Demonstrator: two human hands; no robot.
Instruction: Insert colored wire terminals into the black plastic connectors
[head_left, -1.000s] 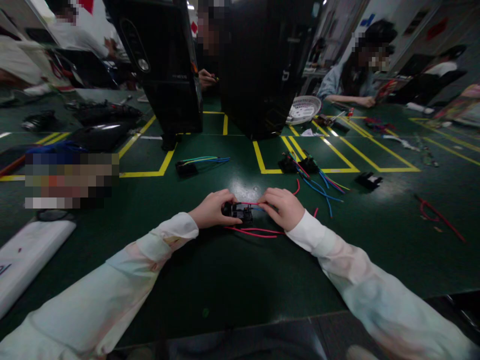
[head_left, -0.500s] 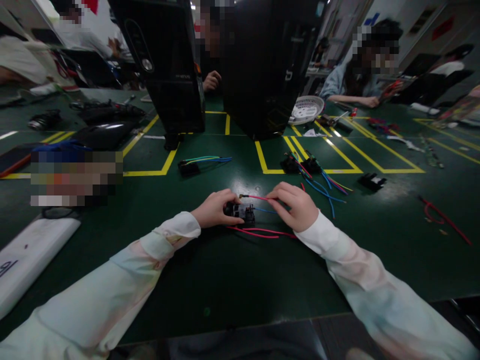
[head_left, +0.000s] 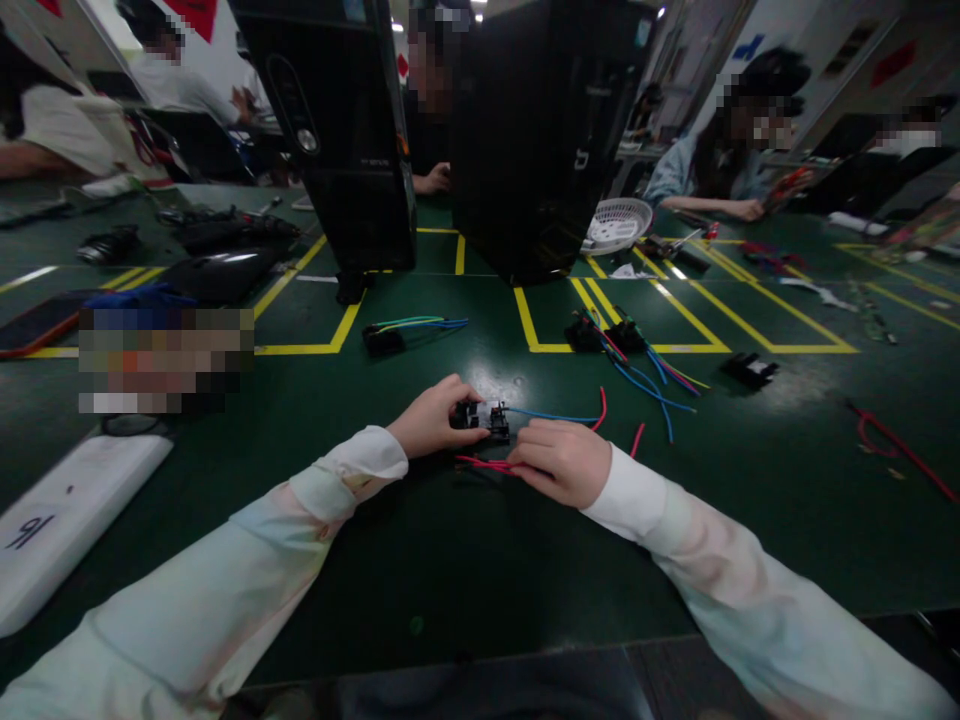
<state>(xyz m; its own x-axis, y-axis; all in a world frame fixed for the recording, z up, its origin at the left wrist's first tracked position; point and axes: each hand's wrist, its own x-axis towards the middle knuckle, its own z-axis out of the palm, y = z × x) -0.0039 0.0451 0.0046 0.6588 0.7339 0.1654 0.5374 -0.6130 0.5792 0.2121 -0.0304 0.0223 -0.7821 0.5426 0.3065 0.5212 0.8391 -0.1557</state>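
Observation:
My left hand point(head_left: 430, 420) grips a small black plastic component point(head_left: 493, 420) between thumb and fingers, low over the table. From the component's right side a blue wire point(head_left: 555, 415) runs out to the right. Just below and right of it, my right hand point(head_left: 568, 463) is closed in a pinch on red wires point(head_left: 486, 464) at the tabletop. Their left ends stick out past the fingertips, and red lengths show beyond the knuckles. How many of them the fingers hold, I cannot tell.
Black components with coloured wires point(head_left: 626, 335) lie farther back, with another wired one point(head_left: 384, 338) to the left. A black piece point(head_left: 752, 369) and a red wire point(head_left: 904, 455) are at right. Two tall black cases point(head_left: 540, 150) block the centre. A white power strip point(head_left: 82, 520) lies left.
My right hand has moved down toward me, from the red wire beside the component's top to the red wires lying below. The left hand keeps its hold on the component.

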